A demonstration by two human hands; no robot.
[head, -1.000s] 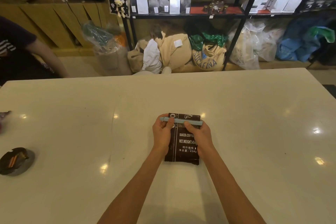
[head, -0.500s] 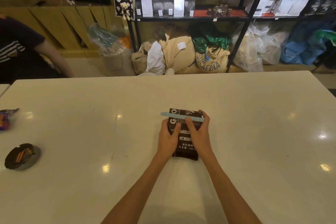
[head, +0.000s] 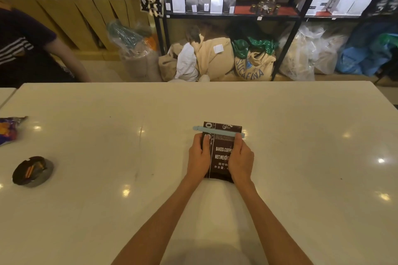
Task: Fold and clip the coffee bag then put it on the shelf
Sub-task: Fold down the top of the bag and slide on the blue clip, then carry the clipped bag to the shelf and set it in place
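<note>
A dark brown coffee bag with white lettering lies flat on the white table, its top folded over. A light blue clip runs across the fold near the bag's far end. My left hand grips the bag's left side and my right hand grips its right side, both just below the clip. The black metal shelf stands beyond the table's far edge and carries white and dark bags and small jars.
A dark ashtray sits at the table's left, and a crumpled snack wrapper lies at the left edge. A seated person in a dark shirt is at the far left. Sacks and plastic bags fill the floor under the shelf.
Both hands have slid down from the clip onto the sides of the bag. The clip now stays across the fold by itself.
</note>
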